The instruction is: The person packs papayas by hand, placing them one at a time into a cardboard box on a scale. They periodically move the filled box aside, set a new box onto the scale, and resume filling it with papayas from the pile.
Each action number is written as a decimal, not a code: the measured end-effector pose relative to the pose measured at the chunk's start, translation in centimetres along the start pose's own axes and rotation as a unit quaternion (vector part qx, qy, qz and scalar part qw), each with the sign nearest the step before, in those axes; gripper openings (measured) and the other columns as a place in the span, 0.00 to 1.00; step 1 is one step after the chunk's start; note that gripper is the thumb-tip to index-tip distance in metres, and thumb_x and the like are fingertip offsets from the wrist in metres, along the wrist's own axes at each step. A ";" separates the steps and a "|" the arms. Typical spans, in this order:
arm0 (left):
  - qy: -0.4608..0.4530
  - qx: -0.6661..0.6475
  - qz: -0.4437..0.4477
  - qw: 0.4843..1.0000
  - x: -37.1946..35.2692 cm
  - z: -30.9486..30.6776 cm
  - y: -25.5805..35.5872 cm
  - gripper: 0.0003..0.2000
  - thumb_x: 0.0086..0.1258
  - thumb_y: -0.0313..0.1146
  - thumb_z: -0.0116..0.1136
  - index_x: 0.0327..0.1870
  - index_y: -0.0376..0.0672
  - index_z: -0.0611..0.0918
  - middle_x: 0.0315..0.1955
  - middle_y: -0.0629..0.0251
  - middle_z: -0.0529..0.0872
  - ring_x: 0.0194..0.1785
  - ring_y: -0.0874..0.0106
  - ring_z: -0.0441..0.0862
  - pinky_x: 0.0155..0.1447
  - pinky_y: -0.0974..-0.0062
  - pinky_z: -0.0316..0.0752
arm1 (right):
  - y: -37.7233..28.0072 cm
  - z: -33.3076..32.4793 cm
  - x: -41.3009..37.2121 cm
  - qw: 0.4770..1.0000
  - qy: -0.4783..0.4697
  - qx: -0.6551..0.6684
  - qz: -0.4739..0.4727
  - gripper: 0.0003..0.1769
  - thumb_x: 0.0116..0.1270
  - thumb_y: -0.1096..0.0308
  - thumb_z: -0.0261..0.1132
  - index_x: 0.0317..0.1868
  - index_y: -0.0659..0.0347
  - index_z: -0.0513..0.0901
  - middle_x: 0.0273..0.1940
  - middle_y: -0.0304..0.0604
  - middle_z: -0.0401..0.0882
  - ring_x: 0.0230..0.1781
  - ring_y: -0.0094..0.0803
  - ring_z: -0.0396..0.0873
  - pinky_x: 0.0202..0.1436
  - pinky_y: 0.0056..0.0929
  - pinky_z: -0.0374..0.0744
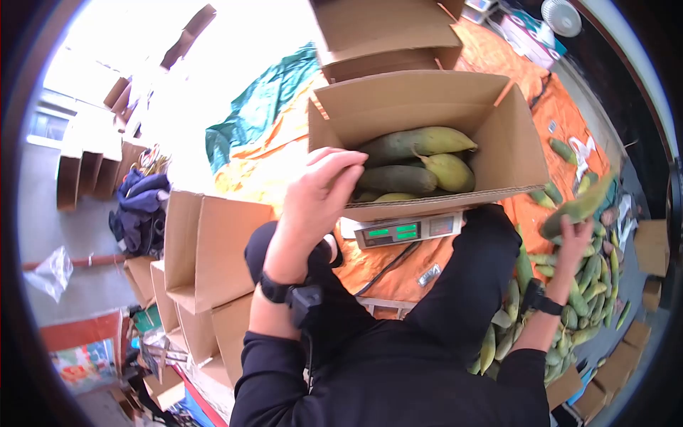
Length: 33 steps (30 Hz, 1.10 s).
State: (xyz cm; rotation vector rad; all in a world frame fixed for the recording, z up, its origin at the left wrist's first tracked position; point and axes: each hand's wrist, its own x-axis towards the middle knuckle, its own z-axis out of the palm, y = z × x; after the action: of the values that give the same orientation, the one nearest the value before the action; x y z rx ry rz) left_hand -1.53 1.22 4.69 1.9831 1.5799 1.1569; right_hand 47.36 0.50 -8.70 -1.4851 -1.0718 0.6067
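Note:
An open cardboard box stands on a digital scale with a lit green display. Inside lie several long green vegetables. At the box's left front corner is my left hand, its fingers bent together near the rim; what they hold, if anything, is hidden. Out to the right, my right hand grips a large green vegetable, tilted up to the right, above a pile of similar vegetables.
More cardboard boxes stand at the left and beyond the filled box. An orange tarp covers the floor, with a green sheet at its left. A fan is at the upper right.

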 end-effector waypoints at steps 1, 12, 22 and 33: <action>-0.007 0.001 0.004 1.000 0.0 0.0 -0.1 0.06 0.64 0.22 0.58 0.41 0.36 0.84 0.33 0.62 0.84 0.38 0.70 0.82 0.44 0.78 0.75 | -3.4 0.4 1.3 0.997 0.004 -0.034 -0.073 0.31 0.65 0.75 0.63 0.67 0.64 0.62 0.56 0.44 0.75 0.53 0.28 0.74 0.55 0.27 0.74; 0.150 -0.023 -0.017 0.988 0.0 -2.2 -1.7 0.06 0.65 0.26 0.60 0.41 0.39 0.84 0.34 0.61 0.87 0.37 0.72 0.85 0.42 0.79 0.76 | -22.2 16.2 -0.9 0.887 -0.263 -0.202 -0.321 0.30 0.52 0.80 0.64 0.59 0.59 0.72 0.53 0.43 0.74 0.55 0.38 0.72 0.59 0.34 0.69; 0.276 -0.109 -0.155 0.942 -5.6 -9.8 -7.5 0.10 0.67 0.26 0.59 0.47 0.35 0.83 0.36 0.63 0.87 0.40 0.78 0.83 0.44 0.82 0.76 | -19.6 21.5 -1.3 0.865 -0.437 -0.175 -0.173 0.14 0.60 0.79 0.60 0.47 0.60 0.78 0.35 0.39 0.76 0.35 0.25 0.75 0.40 0.24 0.75; 0.075 0.428 -0.546 0.716 -28.1 -20.6 -19.2 0.34 0.52 0.38 0.70 0.64 0.50 0.71 0.53 0.58 0.79 0.57 0.59 0.77 0.58 0.57 0.72 | -17.0 19.3 -3.7 0.898 -0.364 -0.191 -0.155 0.11 0.72 0.69 0.55 0.48 0.65 0.78 0.36 0.39 0.79 0.37 0.24 0.76 0.42 0.23 0.74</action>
State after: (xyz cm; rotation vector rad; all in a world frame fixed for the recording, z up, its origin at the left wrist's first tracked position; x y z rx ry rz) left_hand -30.80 -23.07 -6.90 0.7546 3.0327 0.0308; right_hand 24.53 5.51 2.67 -1.3838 -2.0686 0.7750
